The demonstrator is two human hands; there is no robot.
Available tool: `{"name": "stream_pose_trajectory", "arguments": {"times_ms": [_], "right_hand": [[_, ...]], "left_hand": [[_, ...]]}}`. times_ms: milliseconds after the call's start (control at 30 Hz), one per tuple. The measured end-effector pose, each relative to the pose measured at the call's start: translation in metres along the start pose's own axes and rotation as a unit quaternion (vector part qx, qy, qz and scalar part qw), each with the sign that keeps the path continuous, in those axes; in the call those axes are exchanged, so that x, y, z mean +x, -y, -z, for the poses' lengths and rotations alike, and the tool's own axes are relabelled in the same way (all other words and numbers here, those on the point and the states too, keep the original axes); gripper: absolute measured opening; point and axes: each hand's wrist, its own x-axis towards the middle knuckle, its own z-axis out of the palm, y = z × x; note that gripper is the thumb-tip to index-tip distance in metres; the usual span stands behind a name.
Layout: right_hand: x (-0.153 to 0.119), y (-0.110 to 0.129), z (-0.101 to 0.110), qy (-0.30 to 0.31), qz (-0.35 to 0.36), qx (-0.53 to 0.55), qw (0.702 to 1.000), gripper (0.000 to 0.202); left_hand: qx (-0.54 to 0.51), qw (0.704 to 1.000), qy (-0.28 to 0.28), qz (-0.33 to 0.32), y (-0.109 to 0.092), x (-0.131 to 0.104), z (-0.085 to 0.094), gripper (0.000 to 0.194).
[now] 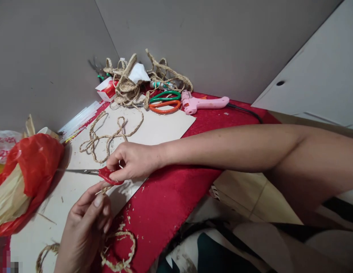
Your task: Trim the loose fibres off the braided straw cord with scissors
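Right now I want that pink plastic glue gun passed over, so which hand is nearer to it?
Right. The right hand holds red-handled scissors below-left of the pink plastic glue gun; the left hand is lower, farther away.

I see a red felt-covered tabletop (170, 197) carrying a pale cardboard sheet (162, 127), a pink glue gun (203, 103), orange and green scissors (164, 101), and braided straw cord (111, 136).

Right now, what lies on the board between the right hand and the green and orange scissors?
In the head view, a loose braided straw cord lies looped on the board between the right hand and the scissors.
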Motion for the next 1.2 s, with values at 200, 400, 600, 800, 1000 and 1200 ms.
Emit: {"name": "stream_pose_trajectory", "arguments": {"times_ms": [200,400,600,800,1000,1200], "right_hand": [[-0.002,0.005,0.013,-0.045,0.019,-0.103,0.993,0.019],[0.001,-0.001,0.019,-0.057,0.043,-0.193,0.979,0.024],[0.005,-0.015,0.019,-0.073,0.009,-0.205,0.976,0.019],[0.002,-0.008,0.033,-0.246,0.027,-0.238,0.939,0.021],[-0.013,0.017,0.01,-0.005,-0.022,-0.302,0.953,0.028],[-0.014,0.021,0.006,0.055,-0.076,-0.391,0.916,0.035]], "left_hand": [[0.063,0.997,-0.025,0.037,0.006,0.004,0.011,0.035],[0.084,0.992,0.075,0.055,0.008,-0.001,0.02,0.02],[0.014,0.996,0.058,0.072,-0.001,0.003,0.011,0.025],[-0.086,0.995,0.052,0.026,-0.005,0.013,0.017,0.015],[-0.124,0.992,0.015,-0.011,-0.004,0.017,0.017,0.012],[-0.094,0.995,-0.009,-0.026,-0.003,0.016,0.019,0.019]]}}
